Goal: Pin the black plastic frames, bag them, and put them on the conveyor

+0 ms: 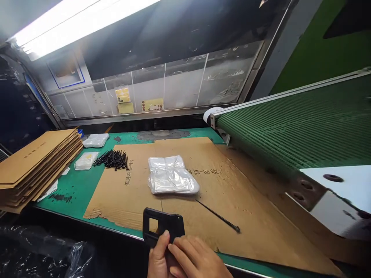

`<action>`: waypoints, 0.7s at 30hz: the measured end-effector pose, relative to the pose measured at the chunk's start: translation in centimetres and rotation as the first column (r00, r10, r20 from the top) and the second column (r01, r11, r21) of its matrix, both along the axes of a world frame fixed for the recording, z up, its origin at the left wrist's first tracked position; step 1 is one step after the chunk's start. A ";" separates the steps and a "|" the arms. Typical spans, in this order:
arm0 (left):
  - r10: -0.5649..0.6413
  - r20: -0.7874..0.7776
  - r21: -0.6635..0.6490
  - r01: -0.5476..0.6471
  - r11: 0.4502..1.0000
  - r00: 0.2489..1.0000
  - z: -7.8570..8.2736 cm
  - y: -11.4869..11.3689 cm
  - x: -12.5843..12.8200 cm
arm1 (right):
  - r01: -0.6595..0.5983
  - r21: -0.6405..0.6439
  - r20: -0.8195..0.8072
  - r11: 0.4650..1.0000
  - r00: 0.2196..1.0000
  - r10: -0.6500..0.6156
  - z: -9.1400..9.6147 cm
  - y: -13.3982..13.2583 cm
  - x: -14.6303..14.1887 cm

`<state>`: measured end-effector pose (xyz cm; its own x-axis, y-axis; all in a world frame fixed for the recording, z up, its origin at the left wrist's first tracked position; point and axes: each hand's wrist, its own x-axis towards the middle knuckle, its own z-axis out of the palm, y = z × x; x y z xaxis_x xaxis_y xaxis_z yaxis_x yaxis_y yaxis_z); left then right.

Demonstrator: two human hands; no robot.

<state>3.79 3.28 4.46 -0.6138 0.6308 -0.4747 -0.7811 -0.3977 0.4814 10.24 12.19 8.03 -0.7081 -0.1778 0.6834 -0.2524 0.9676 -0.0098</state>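
A flat black plastic plate (171,224) with a square cut-out stands tilted up at the table's front edge. My left hand (158,256) grips its lower part, the thumb pressed on its face. Close beside it, my right hand (199,256) has its fingers curled together at the plate's lower right; what its fingertips hold, if anything, is hidden. Beyond the plate lies a stack of clear plastic bags (172,175) on a flattened cardboard sheet (232,200). One thin black rod with a small head (220,218) rests to the right of the bags.
Several similar black rods lie in a pile (113,159) on the left. Smaller bag stacks (95,140) sit on the green tabletop (78,197). Folded cardboard (43,154) is piled at far left. A green conveyor belt (304,116) with a metal end bracket (333,204) juts in from the right.
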 end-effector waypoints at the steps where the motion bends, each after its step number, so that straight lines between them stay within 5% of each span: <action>1: 0.079 0.057 -0.013 -0.079 0.997 0.995 0.2 -0.3 -0.5 | -0.004 -0.070 0.002 0.998 1.000 0.004 -0.8 1.0 -0.2; 3: 0.201 0.166 -0.055 -0.194 0.979 0.965 0.9 -1.1 -1.6 | 0.186 -0.162 0.019 0.969 0.983 -0.185 -2.0 4.2 -0.4; 5: 0.212 0.258 -0.084 -0.197 0.977 0.943 1.7 -2.0 -2.5 | 0.503 -0.094 0.013 0.859 0.864 -0.504 -3.2 8.0 -0.2; 7: 0.160 0.363 -0.088 -0.137 0.987 0.918 2.3 -2.7 -3.0 | 0.575 -0.110 0.053 0.811 0.818 -0.573 -4.6 11.1 0.1; 10: 0.079 0.495 -0.051 -0.062 0.997 0.865 2.7 -3.3 -3.2 | 0.534 -0.156 0.128 0.831 0.845 -0.519 -6.0 12.6 0.6; 14: 0.034 0.571 -0.001 -0.041 0.999 0.820 2.9 -3.7 -3.2 | 0.402 -0.276 0.158 0.873 0.915 -0.372 -5.2 8.2 1.3; 17: 0.018 0.585 0.021 -0.037 0.999 0.811 2.9 -3.8 -3.1 | 0.131 -0.412 0.083 0.902 0.991 -0.106 -3.4 2.9 1.6; 21: 0.010 0.579 0.021 -0.028 0.999 0.815 3.0 -3.8 -3.1 | -0.009 -0.400 0.009 0.917 1.000 0.014 -2.3 -1.7 1.0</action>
<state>0.64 -0.57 7.49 -0.2429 0.6397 -0.7292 -0.9042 -0.4216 -0.0687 11.29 10.45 5.73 -0.7160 0.1005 0.6909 -0.2607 0.8795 -0.3982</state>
